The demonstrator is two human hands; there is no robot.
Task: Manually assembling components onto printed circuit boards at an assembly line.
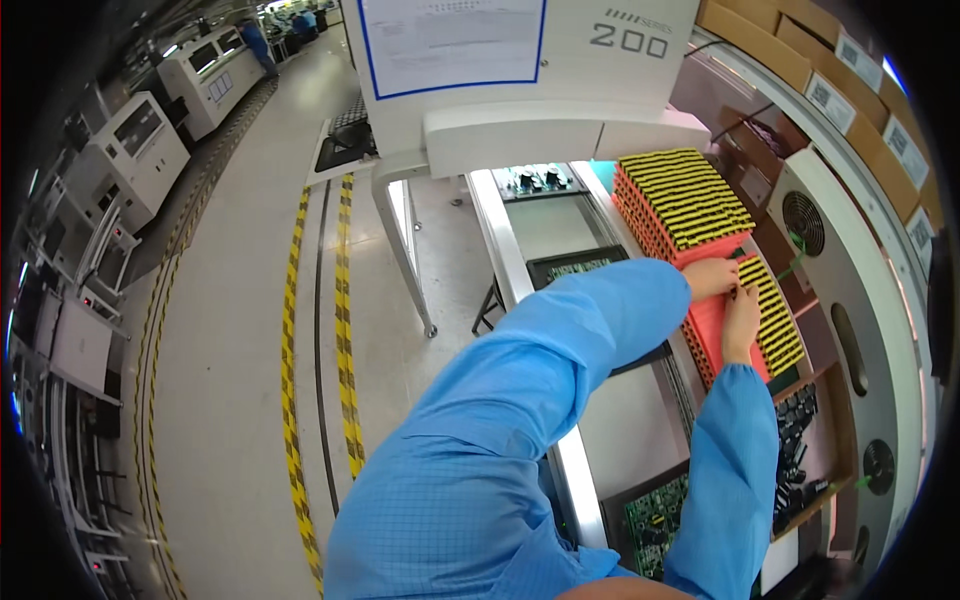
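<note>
Both arms stretched out. Left hand (712, 277) and right hand (741, 318) curled, fingers pinched on yellow-black strip (772, 312) atop red tray (712, 335).

A blue-bordered white sheet (450, 42) is posted well above the hands; white rectangular labels (828, 102) are fixed on brown boxes (800, 40) upper right.

A single head-worn fisheye view looks steeply down and a little to the right from above the person's shoulders. The blue sleeves enter from the lower edge, close to the lens. The conveyor line (520, 250) runs away up the middle, the floor (240, 380) spreads left, and shelving curves along the right rim. Straight edges bow outward.
</note>
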